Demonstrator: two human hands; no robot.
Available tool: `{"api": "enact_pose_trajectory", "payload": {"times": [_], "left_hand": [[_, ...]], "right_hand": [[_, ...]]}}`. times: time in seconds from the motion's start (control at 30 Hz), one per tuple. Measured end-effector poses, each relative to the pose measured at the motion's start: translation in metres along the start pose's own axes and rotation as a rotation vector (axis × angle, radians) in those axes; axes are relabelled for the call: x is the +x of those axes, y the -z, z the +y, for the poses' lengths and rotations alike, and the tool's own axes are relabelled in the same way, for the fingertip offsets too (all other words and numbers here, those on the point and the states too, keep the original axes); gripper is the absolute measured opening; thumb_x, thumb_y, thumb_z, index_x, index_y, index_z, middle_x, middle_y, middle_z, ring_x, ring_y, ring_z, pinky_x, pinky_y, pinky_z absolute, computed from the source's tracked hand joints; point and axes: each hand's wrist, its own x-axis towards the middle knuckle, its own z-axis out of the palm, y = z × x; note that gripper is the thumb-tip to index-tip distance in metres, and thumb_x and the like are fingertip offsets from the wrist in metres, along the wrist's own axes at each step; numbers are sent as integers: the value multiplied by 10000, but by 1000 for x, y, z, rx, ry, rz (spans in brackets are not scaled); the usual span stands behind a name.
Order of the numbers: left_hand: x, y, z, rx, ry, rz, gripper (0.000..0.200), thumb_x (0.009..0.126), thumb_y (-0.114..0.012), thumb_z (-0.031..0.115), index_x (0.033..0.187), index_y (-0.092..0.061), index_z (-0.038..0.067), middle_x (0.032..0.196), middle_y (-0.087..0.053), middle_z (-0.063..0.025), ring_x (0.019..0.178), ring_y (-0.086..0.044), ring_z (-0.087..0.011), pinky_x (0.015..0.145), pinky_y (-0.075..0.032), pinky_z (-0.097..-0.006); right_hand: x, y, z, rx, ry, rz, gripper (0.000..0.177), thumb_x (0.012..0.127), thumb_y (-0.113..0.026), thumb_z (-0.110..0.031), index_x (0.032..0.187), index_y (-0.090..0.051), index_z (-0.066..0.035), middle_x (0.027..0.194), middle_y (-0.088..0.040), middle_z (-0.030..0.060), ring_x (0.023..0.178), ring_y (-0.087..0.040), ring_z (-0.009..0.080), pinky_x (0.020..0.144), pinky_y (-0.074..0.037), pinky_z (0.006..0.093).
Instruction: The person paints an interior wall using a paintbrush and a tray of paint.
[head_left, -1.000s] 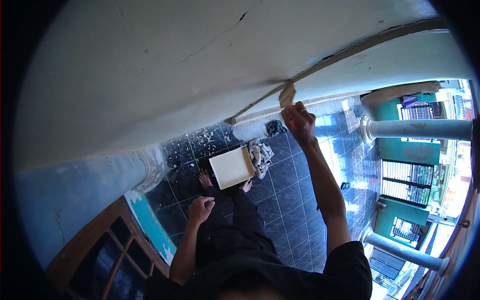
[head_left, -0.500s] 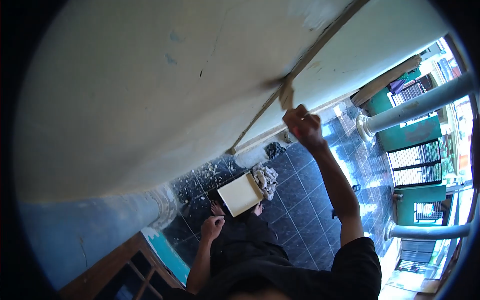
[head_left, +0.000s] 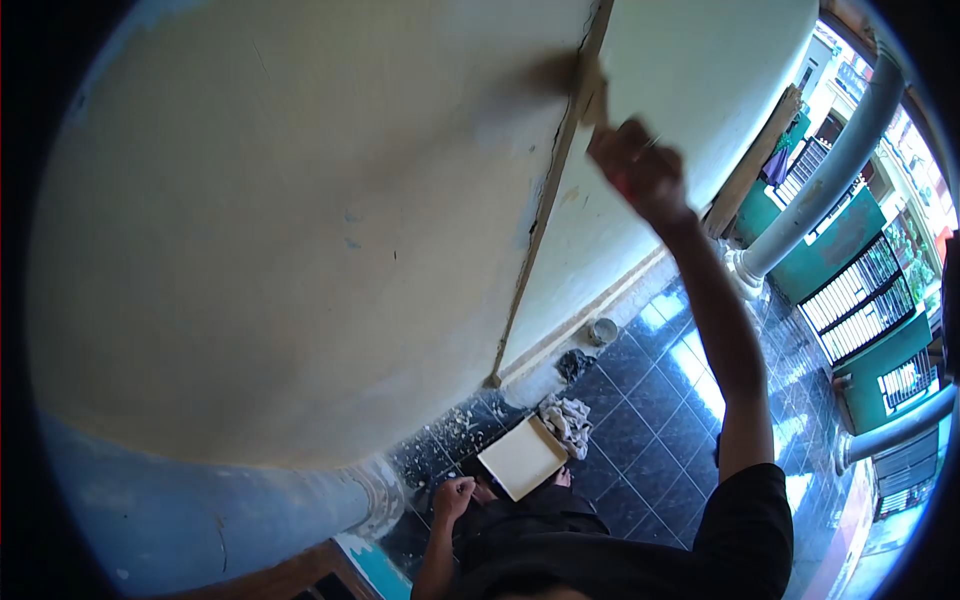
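My right hand is raised to the wall corner, its fingers wrapped round a flat tan tool that looks like a paintbrush. Motion blurs the brush, and its tip meets the tan strip along the wall's edge. Low by my waist, my left hand is curled closed, and I see nothing in it. A cream rectangular tray lies on the floor at my feet. Touching its far right side is a crumpled pale cloth.
The pale wall fills the left, with a crack beside the strip. Flakes litter the dark tiles at its foot. A black crumpled bag and a small bucket stand along the wall. Blue-grey column at left; white columns at right.
My right hand and the brush have moved higher along the wall edge. The view has shifted and turned, so the tray and cloth appear lower. My left hand stays curled near my waist.
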Motion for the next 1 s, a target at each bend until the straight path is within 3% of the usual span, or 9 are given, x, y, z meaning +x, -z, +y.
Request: {"api": "enact_pose_trajectory", "payload": {"times": [0.07,0.17,0.27,0.5,0.57,0.77,0.93,0.97,1.0], "left_hand": [[1,-2,-3,5,3,6,302,864,-644,401,1046,-745,183,984,-713,-142,924,-685,-326,783,-544,-402],[3,-4,-5,-43,-24,32,316,861,-642,419,1041,-742,179,957,-708,-157,911,-684,-340,762,-544,-417],[-2,-1,-9,-1,48,15,332,854,-644,439,1039,-743,181,954,-709,-160,915,-684,-340,766,-543,-418],[-2,2,-4,48,92,25,326,852,-646,445,1040,-745,198,968,-713,-142,923,-687,-328,780,-544,-407],[1,-3,-10,22,60,28,325,850,-649,445,1038,-746,198,966,-713,-145,920,-687,-329,778,-544,-406],[14,-14,-36,-12,4,70,338,866,-655,457,1048,-744,186,876,-734,-105,836,-710,-259,733,-541,-346],[17,-5,-40,54,53,52,369,820,-664,510,1018,-755,212,894,-722,-142,855,-699,-327,751,-550,-411],[21,-6,-43,58,65,62,382,816,-664,522,1018,-755,211,895,-722,-141,855,-700,-326,751,-550,-409],[21,-4,-40,61,61,74,382,816,-664,522,1018,-755,211,895,-722,-141,855,-700,-326,751,-550,-409]], "right_hand": [[-45,-14,-36,377,-26,-148,252,717,-717,14,966,-707,-26,979,-663,54,542,-613,64,431,-521,244],[-70,-20,-76,472,-270,-407,197,752,-722,-81,879,-573,-107,864,-566,83,588,-634,212,487,-555,319],[-38,-17,-38,471,-369,-216,150,779,-691,-63,872,-582,-109,888,-583,70,630,-645,244,531,-571,351],[108,48,68,44,-66,251,163,777,-732,-53,800,-576,-95,732,-526,39,550,-581,174,437,-503,318],[101,47,72,40,-132,180,173,746,-773,2,795,-618,-58,740,-603,55,599,-614,160,498,-516,283],[27,30,2,412,-253,-161,218,726,-747,-5,698,-545,-81,681,-523,46,604,-585,186,508,-490,321],[114,60,93,284,-267,108,176,705,-750,-8,691,-577,-41,716,-553,57,651,-594,185,588,-492,318],[136,64,118,258,-188,219,142,691,-708,-44,752,-588,-86,735,-589,71,686,-618,259,638,-515,361],[157,74,134,342,-326,174,145,711,-722,-36,769,-594,-69,748,-591,72,705,-639,239,641,-530,341]]}}
